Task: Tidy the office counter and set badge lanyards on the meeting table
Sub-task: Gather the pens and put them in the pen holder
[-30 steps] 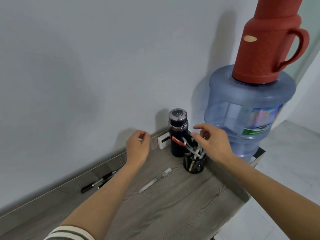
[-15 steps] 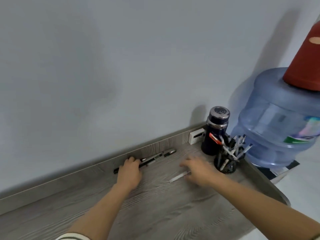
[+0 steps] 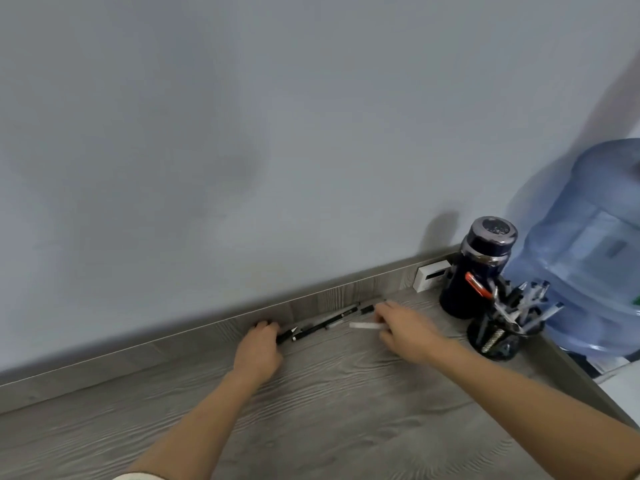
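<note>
The two hands are apart, both low over the grey wood counter (image 3: 346,410). The left hand (image 3: 258,351) lies palm down with its fingers bent. Its thumb side touches the left end of the black pens (image 3: 322,323). I cannot tell if it grips them or only touches them, because the fingertips are hidden. The right hand (image 3: 405,330) reaches in from the right. Its fingers curl on the right end of a white pen (image 3: 365,326), and the rest of that pen sticks out to the left. The picture is blurry here.

The black pens lie between the two hands, in a slanted line. They are just past the fingers and close to the raised back edge (image 3: 207,337) of the counter. A short black piece (image 3: 367,309) lies just past the right hand's fingertips.

To the right of the right hand stands a black pen cup (image 3: 498,336) full of pens. Just behind the cup is a dark blue bottle (image 3: 481,271) with a shiny lid, and the two look like they touch. A small white box (image 3: 429,277) sits on the back edge, just left of the bottle. Farther right is a big blue water jug (image 3: 588,251). A plain grey wall (image 3: 277,133) rises behind both hands.
</note>
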### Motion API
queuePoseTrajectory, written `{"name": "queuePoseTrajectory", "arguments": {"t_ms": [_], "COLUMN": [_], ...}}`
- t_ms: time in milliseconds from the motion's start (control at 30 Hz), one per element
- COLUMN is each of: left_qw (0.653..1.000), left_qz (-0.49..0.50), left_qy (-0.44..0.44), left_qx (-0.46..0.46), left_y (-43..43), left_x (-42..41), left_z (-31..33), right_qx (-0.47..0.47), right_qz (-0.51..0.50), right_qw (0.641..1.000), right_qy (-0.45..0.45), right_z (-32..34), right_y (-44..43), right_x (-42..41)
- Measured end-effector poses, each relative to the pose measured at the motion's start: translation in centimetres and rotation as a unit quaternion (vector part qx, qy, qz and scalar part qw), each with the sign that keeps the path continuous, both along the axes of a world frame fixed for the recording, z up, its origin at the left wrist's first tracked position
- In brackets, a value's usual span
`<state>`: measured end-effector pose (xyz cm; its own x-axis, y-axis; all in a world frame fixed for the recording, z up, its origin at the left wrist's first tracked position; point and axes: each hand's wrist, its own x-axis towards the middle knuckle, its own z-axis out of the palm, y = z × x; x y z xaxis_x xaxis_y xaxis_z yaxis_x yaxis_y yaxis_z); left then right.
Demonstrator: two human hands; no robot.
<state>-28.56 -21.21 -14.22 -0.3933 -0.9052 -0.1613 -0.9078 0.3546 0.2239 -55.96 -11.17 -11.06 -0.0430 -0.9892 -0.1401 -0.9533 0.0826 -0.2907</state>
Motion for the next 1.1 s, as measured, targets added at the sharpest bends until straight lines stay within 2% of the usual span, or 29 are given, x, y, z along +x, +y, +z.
{"name": "queuePoseTrajectory", "arguments": {"t_ms": [133,267,433,600,767,967,1100], "left_qw": [0.997,0.989,0.993,0.997,0.996,0.998,0.989], "left_qz": [0.011,0.007,-0.064,-0.068,-0.078,0.01,0.07], "left_qy": [0.08,0.144,0.096,0.028,-0.001,0.041,0.102], "left_qx": [0.0,-0.022,0.007,0.015,0.046,0.047,0.081], "left_y": [0.3,0.5,0.5,-0.2,-0.1,0.1,0.4], "left_x": [0.2,-0.7,-2.9,-3.5,-2.6,0.6,2.3], "left_z": [0.5,1.4,1.4,0.6,0.7,0.8,0.7], "right_qx": [-0.018,0.03,0.033,0.09,0.114,0.01,-0.013], "right_qz": [-0.002,-0.014,0.01,0.022,-0.02,0.0,0.096], "right_qw": [0.999,0.999,0.999,0.995,0.993,0.999,0.994], "right_qy": [0.038,0.035,0.035,0.046,0.03,0.05,0.045], "right_z": [0.1,-1.0,-1.5,-1.1,-0.2,0.9,0.6], "right_y": [-2.6,-4.3,-4.3,-3.4,-1.8,-3.2,-5.3], "right_x": [1.0,0.7,0.3,-1.0,-2.5,-0.2,3.0]}}
